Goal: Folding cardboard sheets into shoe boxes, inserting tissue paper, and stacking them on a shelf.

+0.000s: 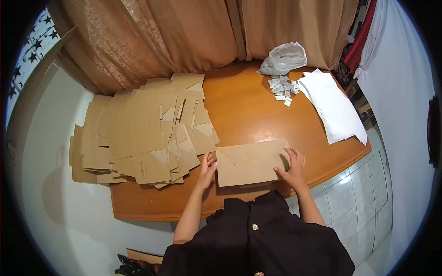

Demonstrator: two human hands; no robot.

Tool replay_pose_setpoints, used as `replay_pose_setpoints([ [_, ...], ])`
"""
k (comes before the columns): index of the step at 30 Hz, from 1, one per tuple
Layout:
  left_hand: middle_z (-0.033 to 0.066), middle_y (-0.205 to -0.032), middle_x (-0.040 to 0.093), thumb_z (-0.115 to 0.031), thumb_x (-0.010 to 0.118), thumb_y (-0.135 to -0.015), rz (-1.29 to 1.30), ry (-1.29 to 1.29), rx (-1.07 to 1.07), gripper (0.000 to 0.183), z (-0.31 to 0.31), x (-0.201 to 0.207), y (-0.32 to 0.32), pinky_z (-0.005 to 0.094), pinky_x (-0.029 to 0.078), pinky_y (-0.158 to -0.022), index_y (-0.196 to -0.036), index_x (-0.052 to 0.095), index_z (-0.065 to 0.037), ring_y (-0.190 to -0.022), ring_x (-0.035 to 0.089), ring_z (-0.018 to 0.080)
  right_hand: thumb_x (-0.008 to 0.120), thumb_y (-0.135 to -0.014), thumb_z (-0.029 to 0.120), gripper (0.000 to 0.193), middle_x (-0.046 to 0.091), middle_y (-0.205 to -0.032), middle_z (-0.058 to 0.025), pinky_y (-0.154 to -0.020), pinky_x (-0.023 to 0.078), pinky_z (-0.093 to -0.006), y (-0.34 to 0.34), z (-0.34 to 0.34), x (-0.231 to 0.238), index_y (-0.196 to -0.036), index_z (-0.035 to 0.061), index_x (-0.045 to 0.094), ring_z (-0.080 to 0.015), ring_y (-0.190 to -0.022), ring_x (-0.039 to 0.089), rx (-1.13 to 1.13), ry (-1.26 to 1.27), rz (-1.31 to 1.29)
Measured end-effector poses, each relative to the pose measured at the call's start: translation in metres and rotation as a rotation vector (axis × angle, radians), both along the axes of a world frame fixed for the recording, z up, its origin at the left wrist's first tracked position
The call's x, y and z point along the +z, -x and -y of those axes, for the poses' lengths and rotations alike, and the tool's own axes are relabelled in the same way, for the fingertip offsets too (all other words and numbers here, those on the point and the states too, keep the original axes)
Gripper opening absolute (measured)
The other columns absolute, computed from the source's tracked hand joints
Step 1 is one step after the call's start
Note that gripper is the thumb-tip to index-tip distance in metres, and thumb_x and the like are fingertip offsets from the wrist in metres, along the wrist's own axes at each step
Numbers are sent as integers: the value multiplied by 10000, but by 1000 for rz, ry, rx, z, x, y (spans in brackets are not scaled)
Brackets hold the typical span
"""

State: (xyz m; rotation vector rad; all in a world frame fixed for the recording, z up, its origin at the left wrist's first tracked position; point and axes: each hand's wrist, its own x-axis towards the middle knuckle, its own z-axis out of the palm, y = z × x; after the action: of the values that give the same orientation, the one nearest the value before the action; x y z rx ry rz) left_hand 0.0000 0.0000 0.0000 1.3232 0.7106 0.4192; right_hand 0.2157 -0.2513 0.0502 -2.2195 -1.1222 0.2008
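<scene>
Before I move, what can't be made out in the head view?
All in the head view:
Carton: inside and underside, hidden by its top face.
Left hand: whether it touches the carton; the gap is too fine to judge.
Cardboard stack: lower sheets, mostly covered by upper ones.
Small packets: markings, too small.
Plastic bag: contents, blurred behind its film.
Dark object: cut off by the lower edge.

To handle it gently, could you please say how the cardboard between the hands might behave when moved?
The cardboard looks stiff, given its straight edges. Its broad, flat top suggests it probably won't roll. Its matte surface likely resists slipping.
</scene>
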Motion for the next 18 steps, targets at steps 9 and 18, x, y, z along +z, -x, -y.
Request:
replay_pose_setpoints([
  [9,229,-1448,222,-462,514,-893,-202,-114,-134,827,10,-26,-1,410,230,-1080,-1441,71,-29,-1345,234,311,722,-680,269,716,375,-1290,-202,-1027,229,-470,4,-16,2,-1313,138,414,-375,-1217,333,-231,27,80],
  [18,115,-1490,196,-632,168,-917,-5,214,-94,796,29,-18,1,371,167,-1099,-1449,137,-41,-1365,194,243,565,-864,209,526,400,-1288,-220,-1039,291,-387,-8,-17,-37,-1312,0,384,-336,-1225,377,-186,-284,-344],
])
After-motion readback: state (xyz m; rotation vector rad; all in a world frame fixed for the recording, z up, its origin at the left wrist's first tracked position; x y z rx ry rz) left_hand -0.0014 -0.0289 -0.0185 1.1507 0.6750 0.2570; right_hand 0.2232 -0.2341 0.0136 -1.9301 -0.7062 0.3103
